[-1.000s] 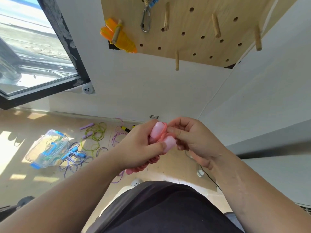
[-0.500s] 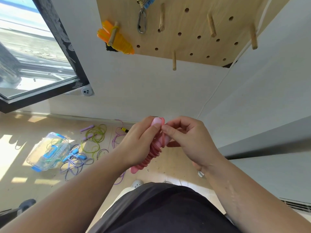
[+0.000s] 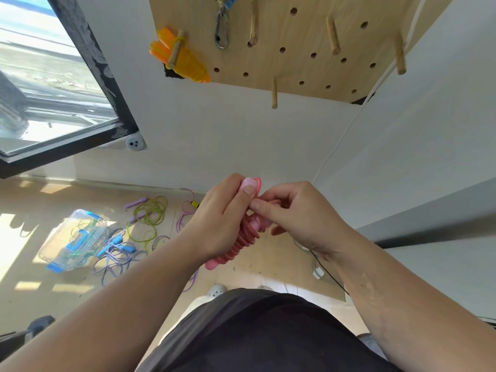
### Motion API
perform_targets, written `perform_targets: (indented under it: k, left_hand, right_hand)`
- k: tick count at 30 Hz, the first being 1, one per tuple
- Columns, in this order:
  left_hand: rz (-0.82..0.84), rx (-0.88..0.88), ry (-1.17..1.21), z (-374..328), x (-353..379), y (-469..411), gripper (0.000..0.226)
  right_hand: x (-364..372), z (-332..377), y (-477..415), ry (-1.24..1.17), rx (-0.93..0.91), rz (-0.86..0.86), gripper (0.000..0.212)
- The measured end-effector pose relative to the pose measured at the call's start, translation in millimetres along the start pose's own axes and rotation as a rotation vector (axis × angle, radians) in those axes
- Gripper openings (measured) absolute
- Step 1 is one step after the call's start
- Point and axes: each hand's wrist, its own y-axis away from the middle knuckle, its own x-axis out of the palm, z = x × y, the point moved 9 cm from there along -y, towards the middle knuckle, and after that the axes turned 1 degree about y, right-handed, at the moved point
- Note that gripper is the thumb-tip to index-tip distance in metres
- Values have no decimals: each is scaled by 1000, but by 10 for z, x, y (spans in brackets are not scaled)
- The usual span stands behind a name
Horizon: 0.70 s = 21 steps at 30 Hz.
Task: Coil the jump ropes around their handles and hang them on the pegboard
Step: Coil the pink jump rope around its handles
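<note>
Ok, head view, the only one. Left hand (image 3: 220, 224) wraps the pink jump rope (image 3: 243, 238), fingers curled round the bundle, thumb pressed on the rounded tip of the handles (image 3: 251, 182). I judge it's acting as the clamp so the coil can't spring loose. Right hand (image 3: 300, 218) pinches thumb to forefinger at the upper turns, just beside that thumb. It looks like tucking or cinching the last loop, but the exact bit of cord is hidden behind the fingertips. The bundle sits mid-frame in front of the torso, tilted with its far end up, well below the pegboard (image 3: 303, 65). Cord is glossy coral-pink plastic, wound in tight even ribs. The handles are paler, smooth and round-ended, one end poking out below the left palm. Pegboard is light plywood with a grid of round holes and plain wooden dowels. Orange jump rope (image 3: 188, 63) is already coiled and hung on a peg (image 3: 175, 48) at left, with a steel carabiner (image 3: 222, 30) to its right. Bare peg (image 3: 274, 92) at the near edge is probably the spot for the pink one. On the floor (image 3: 32, 264), left: green rope (image 3: 150, 218) in loose thin loops, blue-handled rope (image 3: 118, 251) with its braided cord tangled, thin purple rope (image 3: 185, 218), clear plastic box (image 3: 75, 240) with blue latches. All are uncoiled, so I'd put the task at early to mid. Window (image 3: 40, 76) far left.
</note>
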Motion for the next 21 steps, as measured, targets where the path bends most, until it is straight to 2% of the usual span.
perform_targets:
  k: [7,11,13,16,18,21]
  left_hand:
    - [19,-42,99,-2,58,-27,36]
    - [40,-58,236,-3,72,-44,42]
    - [46,-55,315,-31,90,-72,40]
    - [-45,-112,504,-3,29,-105,34]
    - [-83,-179,612,58,4,-106,34]
    - [-19,-264,678,135,88,-93,48]
  right_hand:
    - [85,1,-10,66,6,19,14]
    - [69,19,-23,35,-10,-37,19]
    - [61,-2,-12,-47,-11,-56,23]
    - [110,-148,28,-333,50,13,34]
    - [81,-236,56,-472,99,7,31]
    - [-19,-289,61,-373,91,-80,13]
